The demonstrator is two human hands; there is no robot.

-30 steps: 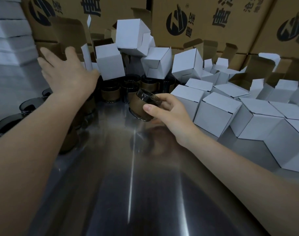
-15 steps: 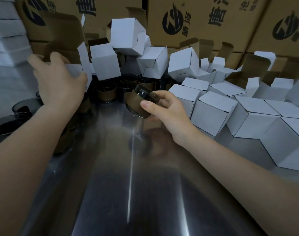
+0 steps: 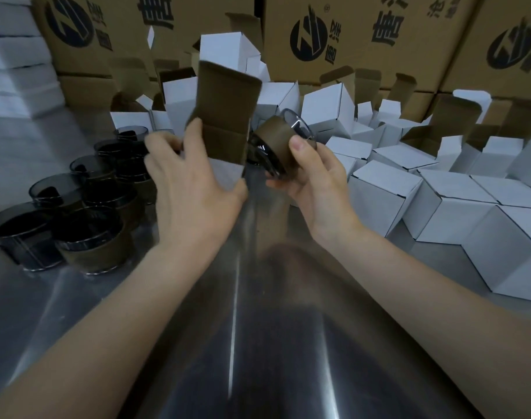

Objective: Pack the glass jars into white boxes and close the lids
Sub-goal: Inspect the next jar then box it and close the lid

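Left hand (image 3: pixel 194 189) grips open box (image 3: pixel 224 116), brown inside; right hand (image 3: pixel 312 179) grips tilted dark glass jar (image 3: pixel 277 143).

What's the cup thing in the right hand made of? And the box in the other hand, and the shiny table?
Jar: looks like smoky glass, see-through with bright glints on its rim; the matte brown band may be paper.
Box: thin cardboard, white outside, brown inside, with folded flaps.
Table: probably polished metal; bright streaks and blurry reflections run along it.
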